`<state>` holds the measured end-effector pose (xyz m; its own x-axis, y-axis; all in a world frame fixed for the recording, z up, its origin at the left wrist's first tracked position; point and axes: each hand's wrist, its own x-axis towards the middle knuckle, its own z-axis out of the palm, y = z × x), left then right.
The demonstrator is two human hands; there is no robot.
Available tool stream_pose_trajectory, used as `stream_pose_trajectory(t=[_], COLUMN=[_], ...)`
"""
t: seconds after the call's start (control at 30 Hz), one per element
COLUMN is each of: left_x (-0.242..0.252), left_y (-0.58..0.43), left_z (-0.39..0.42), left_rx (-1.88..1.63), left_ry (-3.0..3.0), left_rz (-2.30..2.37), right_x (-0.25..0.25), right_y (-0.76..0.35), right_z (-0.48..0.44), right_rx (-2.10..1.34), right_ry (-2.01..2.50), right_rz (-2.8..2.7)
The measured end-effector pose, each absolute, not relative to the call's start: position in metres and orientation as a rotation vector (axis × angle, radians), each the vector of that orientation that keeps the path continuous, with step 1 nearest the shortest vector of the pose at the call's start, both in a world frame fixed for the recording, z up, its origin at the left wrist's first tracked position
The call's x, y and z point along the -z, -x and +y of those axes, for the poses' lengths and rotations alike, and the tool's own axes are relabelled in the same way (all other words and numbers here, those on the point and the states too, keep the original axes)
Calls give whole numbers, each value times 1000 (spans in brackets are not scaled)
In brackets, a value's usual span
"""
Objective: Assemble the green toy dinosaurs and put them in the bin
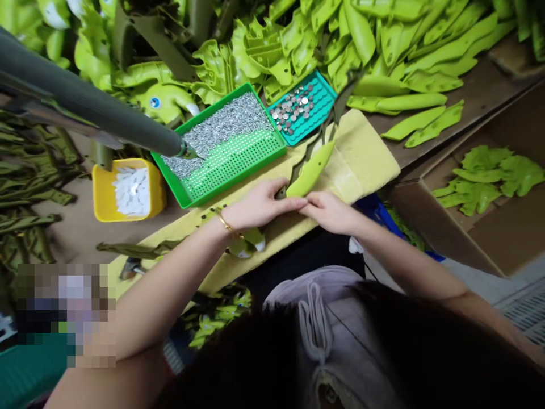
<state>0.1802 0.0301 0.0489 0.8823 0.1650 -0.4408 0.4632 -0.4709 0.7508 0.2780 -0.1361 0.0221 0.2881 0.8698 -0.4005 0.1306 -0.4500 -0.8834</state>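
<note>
My left hand (264,200) is closed on the near end of a long, curved lime-green plastic part (313,169). Along that part runs a dark olive plastic strip (340,102), reaching up and away over the yellow pad. My right hand (328,210) is closed at the same near end, its fingertips meeting my left thumb. Under my left wrist, partly hidden, lies a lime-green toy piece (244,244) with white tips. Just beyond my hands stands a green perforated tray (232,162) of small silver screws. Next to it, a teal tray (323,94) holds round metal discs.
A dark screwdriver-like rod (140,128) slants over the screw tray from the left. A yellow bin (100,196) contains white pieces. Lime-green shells (272,51) are heaped at the back, olive parts (29,170) at left. A cardboard box (464,233) with green pieces stands at right.
</note>
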Motion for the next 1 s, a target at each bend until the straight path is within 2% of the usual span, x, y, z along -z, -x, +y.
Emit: stream_pose_trajectory(t=[0.07,0.1,0.2,0.23,0.37,0.47,0.63,0.73,0.8,0.9,1.0], left_x=[-45,-43,-40,-41,-43,-37,-21,-22,-24,-24,-22], left_y=[-161,-150,-122,-115,-98,-93,-94,-94,-92,-89,-88], left_z=[29,27,14,9,-6,-8,-5,1,8,18,22], left_rx=[372,332,186,169,211,130,-34,-64,-67,-66,-101], left_ry=[-2167,-2206,-2383,-2482,-2816,-2885,-2834,-2798,-2803,-2844,-2874], left_rz=[437,454,525,532,409,373,415,453,505,562,555], right_x=[-57,-76,-119,-125,-107,-83,-91,-103,-102,-85,-58], right_y=[-301,-310,-314,-307,-256,-215,-175,-192,-221,-275,-310], right_z=[-135,-128,-76,-50,55,95,76,52,40,29,27], right_rx=[-1399,-1302,-603,-516,-556,-598,-475,-494,-464,-330,-161], right_ry=[1742,1738,1608,1480,1099,1075,1094,1051,1183,1481,1534], right_rz=[-1323,-1401,-1174,-1173,-1400,-1335,-1394,-1390,-1312,-1113,-936])
